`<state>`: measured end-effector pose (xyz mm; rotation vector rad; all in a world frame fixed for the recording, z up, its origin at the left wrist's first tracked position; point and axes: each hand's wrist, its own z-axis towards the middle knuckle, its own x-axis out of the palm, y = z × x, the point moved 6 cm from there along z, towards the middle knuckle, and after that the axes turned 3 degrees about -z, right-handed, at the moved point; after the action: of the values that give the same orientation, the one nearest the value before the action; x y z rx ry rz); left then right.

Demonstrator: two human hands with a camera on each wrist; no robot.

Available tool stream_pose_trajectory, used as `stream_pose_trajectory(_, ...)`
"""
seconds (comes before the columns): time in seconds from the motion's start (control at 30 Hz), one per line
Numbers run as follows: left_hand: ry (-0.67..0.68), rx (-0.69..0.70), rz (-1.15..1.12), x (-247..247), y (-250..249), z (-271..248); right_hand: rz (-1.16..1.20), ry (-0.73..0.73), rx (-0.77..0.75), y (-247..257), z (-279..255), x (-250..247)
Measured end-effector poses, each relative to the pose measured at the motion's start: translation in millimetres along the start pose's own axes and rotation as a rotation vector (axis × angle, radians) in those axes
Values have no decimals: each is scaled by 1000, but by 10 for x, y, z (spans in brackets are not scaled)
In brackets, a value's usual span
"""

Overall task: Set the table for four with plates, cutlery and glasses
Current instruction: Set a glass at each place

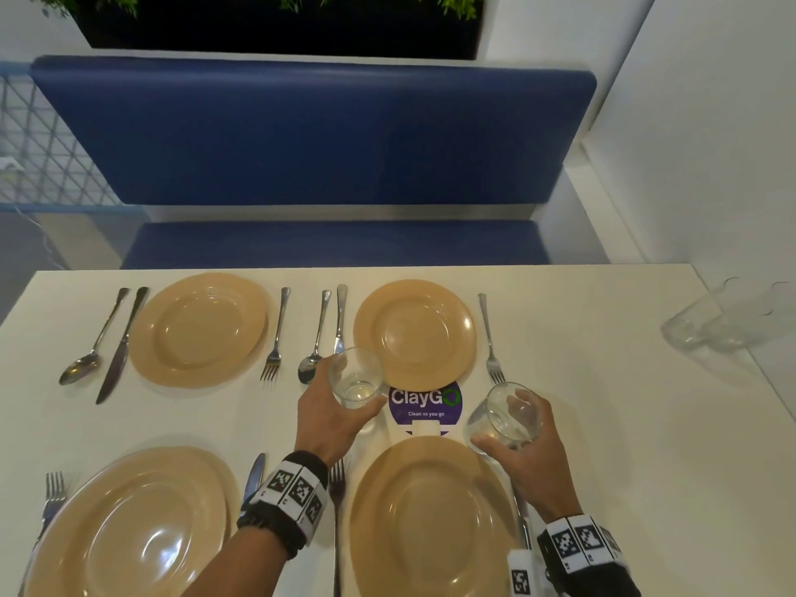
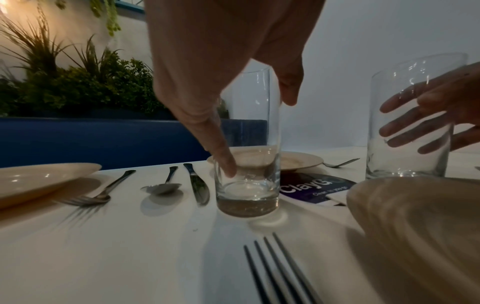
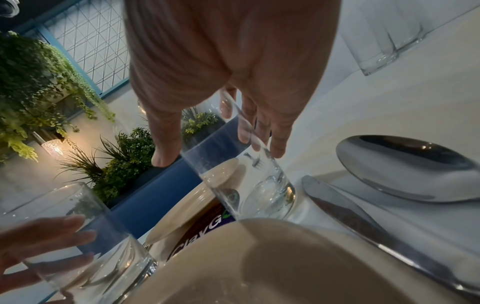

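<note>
Four tan plates sit on the white table (image 1: 603,424): far left (image 1: 198,329), far right (image 1: 415,333), near left (image 1: 129,527), near right (image 1: 430,519). Forks, knives and spoons lie beside them. My left hand (image 1: 353,387) grips a clear glass (image 1: 359,368) upright between the far-right plate and a spoon (image 1: 312,364). Its base (image 2: 246,205) is at the tabletop; I cannot tell whether it touches. My right hand (image 1: 506,424) grips a second glass (image 1: 512,407), tilted, just beyond the near-right plate's right rim. Its fingers (image 2: 415,127) show through the glass wall.
Two spare glasses (image 1: 723,321) stand at the table's far right edge by the white wall. A purple ClayGo sticker (image 1: 424,402) lies between the two right plates. A blue bench (image 1: 301,135) runs behind the table, with plants above it.
</note>
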<state>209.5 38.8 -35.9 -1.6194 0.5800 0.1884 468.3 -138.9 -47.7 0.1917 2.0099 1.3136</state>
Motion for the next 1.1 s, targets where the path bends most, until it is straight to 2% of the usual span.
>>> stream_pose_trajectory(0.4,14,3,-17,-41,-37,93,-25,2,-9,-58,23,1)
stream_pose_trajectory(0.67,43,-53,-25,-53,27,81,-9,21,-7,-115,18,7)
stream_pose_trajectory(1.1,55,-6,15,-58,40,88,-11,22,3,-82,-6,-3)
